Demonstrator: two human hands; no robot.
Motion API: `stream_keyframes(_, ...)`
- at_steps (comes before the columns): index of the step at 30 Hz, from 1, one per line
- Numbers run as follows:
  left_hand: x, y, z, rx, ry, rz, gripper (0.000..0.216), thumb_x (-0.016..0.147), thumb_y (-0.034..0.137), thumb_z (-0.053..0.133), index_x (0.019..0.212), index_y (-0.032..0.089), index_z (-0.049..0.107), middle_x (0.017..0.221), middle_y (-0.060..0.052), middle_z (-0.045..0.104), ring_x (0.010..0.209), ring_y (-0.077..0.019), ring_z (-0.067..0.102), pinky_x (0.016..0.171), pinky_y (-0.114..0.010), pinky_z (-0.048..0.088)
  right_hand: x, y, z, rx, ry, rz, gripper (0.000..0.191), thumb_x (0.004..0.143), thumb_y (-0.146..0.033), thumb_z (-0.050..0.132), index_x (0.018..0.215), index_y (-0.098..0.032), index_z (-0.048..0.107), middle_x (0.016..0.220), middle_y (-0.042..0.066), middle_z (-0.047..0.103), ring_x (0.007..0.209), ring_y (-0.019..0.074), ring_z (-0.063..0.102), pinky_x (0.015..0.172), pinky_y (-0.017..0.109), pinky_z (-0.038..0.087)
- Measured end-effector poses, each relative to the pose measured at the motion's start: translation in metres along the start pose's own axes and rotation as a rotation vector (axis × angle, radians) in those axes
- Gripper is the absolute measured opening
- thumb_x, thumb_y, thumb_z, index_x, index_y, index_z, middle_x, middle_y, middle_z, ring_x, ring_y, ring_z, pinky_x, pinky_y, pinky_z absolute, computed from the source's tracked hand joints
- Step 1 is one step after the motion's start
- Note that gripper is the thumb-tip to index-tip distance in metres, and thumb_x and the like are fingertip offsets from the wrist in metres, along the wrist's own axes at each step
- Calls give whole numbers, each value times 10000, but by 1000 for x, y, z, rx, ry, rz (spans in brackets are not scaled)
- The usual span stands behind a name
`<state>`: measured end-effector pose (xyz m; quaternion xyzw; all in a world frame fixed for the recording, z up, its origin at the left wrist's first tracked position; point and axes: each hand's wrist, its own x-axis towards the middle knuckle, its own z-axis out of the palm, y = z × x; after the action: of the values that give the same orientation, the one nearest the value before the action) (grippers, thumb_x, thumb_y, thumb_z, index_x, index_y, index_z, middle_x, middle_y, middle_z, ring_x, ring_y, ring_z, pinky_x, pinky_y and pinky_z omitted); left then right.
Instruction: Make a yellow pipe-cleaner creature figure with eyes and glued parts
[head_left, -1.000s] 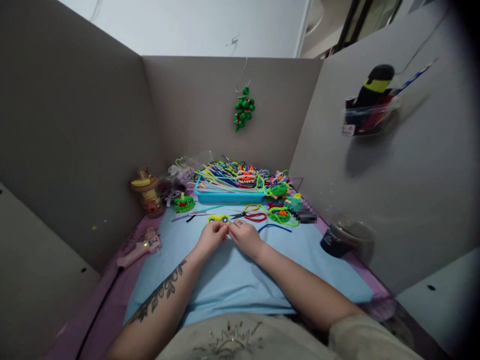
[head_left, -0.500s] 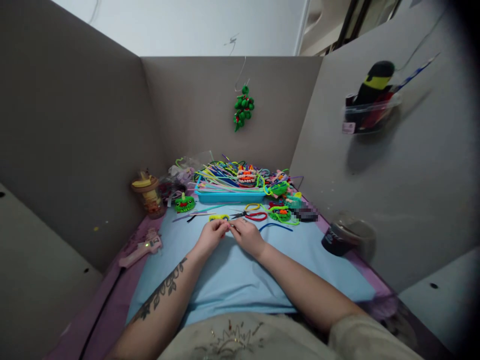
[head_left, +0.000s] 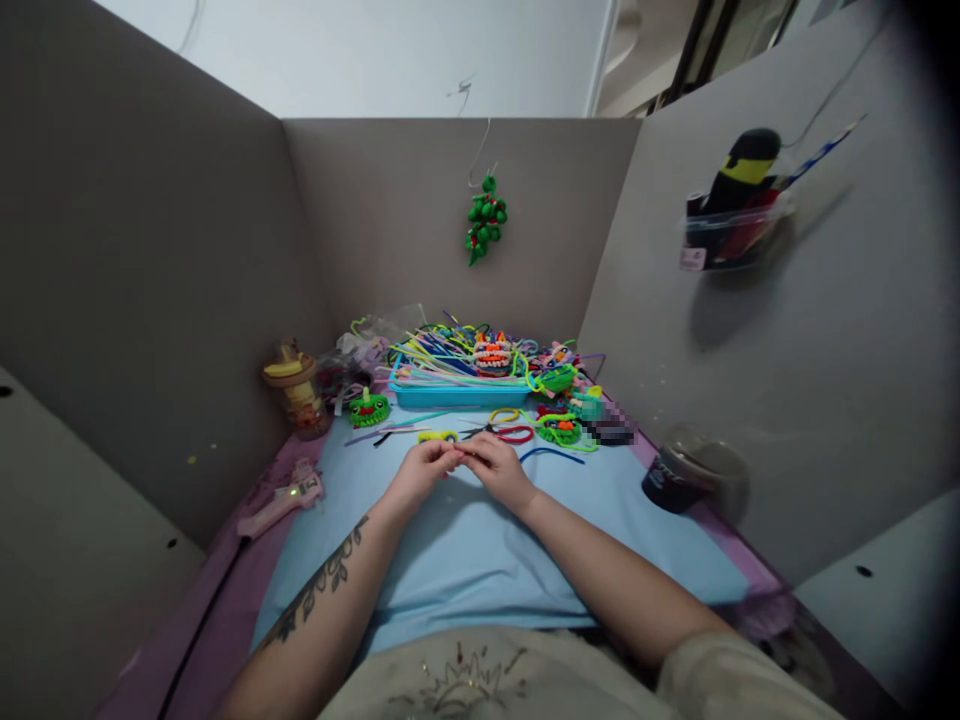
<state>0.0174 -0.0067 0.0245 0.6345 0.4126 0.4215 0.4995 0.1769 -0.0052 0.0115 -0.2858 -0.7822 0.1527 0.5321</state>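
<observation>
Grey panels (head_left: 390, 220) walled the workspace on three sides, with light-blue cloth (head_left: 480, 570) spread before them. Head view, the only one relayed to my remote post: left hand (head_left: 420, 472) and right hand (head_left: 498, 472) met at the fingertips, thumbs and forefingers drawn into narrow pinches; I could not tell what, if anything, lay between them. Just beyond the left fingers showed a yellow piece (head_left: 435, 437), partly hidden; whether it was touched I could not determine. Past the right hand lay a tool (head_left: 516, 435) with red and yellow loop handles, a blue stem (head_left: 553, 455) near it; farther back, a blue tray (head_left: 465, 397) bore many loose stems (head_left: 439, 350). I judged four hazards: any small part so pinched could slip if the fingers loosened unevenly; a forward push of the left knuckles could displace the yellow piece; the right fingers could catch the tool's dark pointed end; and the pink glue gun (head_left: 281, 503), its indicator lit, could burn the left forearm (head_left: 337, 580) if swung outward.
</observation>
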Motion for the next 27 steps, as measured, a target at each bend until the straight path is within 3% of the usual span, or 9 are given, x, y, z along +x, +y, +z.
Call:
stream_keyframes(4, -1, 2, 0, 1, -29, -48, 288, 718, 417, 555, 635, 149, 489, 569, 51, 439, 516, -74, 377, 507, -198, 314, 1, 1, -2, 12, -5, -26, 156, 836, -260, 554, 927, -195, 663, 797, 50, 619, 750, 148, 574, 689, 281, 483)
stream_keyframes(11, 2, -10, 2, 143, -3, -4, 255, 756, 387, 485, 647, 156, 483, 553, 52, 431, 485, -77, 372, 466, -200, 304, -1, 5, -2, -103, -68, -94, 153, 860, -226, 508, 928, -181, 637, 798, 62, 634, 764, 158, 570, 709, 293, 485)
stream_keyframes(16, 1, -14, 5, 115, -6, -3, 309, 777, 413, 465, 598, 163, 446, 503, 59, 401, 450, -72, 342, 436, -200, 271, -1, 5, -1, -147, -42, -130, 159, 865, -208, 489, 917, -187, 638, 781, 58, 646, 754, 157, 577, 704, 288, 489)
stream_keyframes(27, -1, -6, 8, -39, -28, -62, 333, 740, 447, 512, 585, 160, 441, 494, 52, 400, 455, -72, 332, 448, -209, 267, -1, 1, 1, -60, 46, -32, 133, 836, -228, 539, 830, -201, 670, 745, 39, 666, 707, 144, 596, 669, 271, 487)
